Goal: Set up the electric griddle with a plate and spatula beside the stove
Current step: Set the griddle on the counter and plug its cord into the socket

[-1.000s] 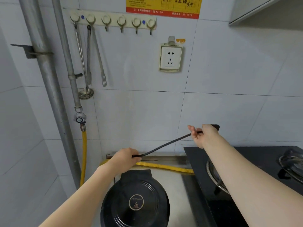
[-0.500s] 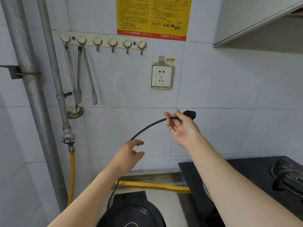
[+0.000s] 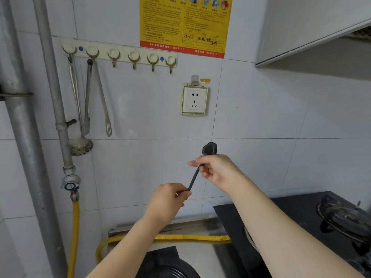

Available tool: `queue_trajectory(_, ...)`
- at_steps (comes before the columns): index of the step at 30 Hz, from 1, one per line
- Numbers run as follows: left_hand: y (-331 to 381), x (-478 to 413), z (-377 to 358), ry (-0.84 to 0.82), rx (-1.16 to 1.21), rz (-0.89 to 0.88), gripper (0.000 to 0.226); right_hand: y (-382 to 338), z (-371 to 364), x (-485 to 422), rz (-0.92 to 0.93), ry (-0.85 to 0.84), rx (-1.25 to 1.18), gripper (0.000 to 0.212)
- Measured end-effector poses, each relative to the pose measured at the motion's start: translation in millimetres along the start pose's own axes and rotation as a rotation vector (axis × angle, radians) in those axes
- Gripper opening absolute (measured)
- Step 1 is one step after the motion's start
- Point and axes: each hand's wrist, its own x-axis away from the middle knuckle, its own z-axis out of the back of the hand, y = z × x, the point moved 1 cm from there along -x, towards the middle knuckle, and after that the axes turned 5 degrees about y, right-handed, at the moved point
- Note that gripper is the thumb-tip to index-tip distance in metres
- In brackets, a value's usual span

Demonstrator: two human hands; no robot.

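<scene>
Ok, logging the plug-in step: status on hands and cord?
Right hand pinches black power cord below its black plug; left hand grips cord lower down. Plug under white wall socket, not inserted. Nothing between them.

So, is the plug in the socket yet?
Out. The plug sticks up from the right hand, below the empty socket; the left hand grips the cord.

Black electric griddle [image 3: 168,265], lid closed, sits on the counter [image 3: 200,255] at lower edge; its black cord [image 3: 193,178] rises upward, plug [image 3: 209,148] uppermost, unplugged.
</scene>
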Motion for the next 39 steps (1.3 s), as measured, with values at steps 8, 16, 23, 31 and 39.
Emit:
queue_trajectory(8,11.9,-13.6,-31.4,0.121,0.023,0.074,0.017,11.8,-1.0,-21.6,0.114,0.432,-0.414,0.026)
queue_trajectory(16,21.8,-76.5,-2.7,0.305,-0.04,0.0,0.034,-35.2,17.1,-66.0,0.277,0.137,-0.297,0.03)
queue_trajectory(23,36.2,-149.7,27.1,0.338,-0.577,-0.296,0.066,-59.6,17.9,-121.9,0.36,-0.112,-0.067,0.03)
queue_trajectory(31,38.6,-204.9,21.5,0.163,-0.999,-0.325,0.077,-71.1,-0.5,-167.3,0.335,-0.195,-0.158,0.028)
queue_trajectory(39,30.7,-219.8,18.2,0.138,-1.098,-0.289,0.084,-77.7,-13.7,-188.6,0.302,-0.214,-0.223,0.027)
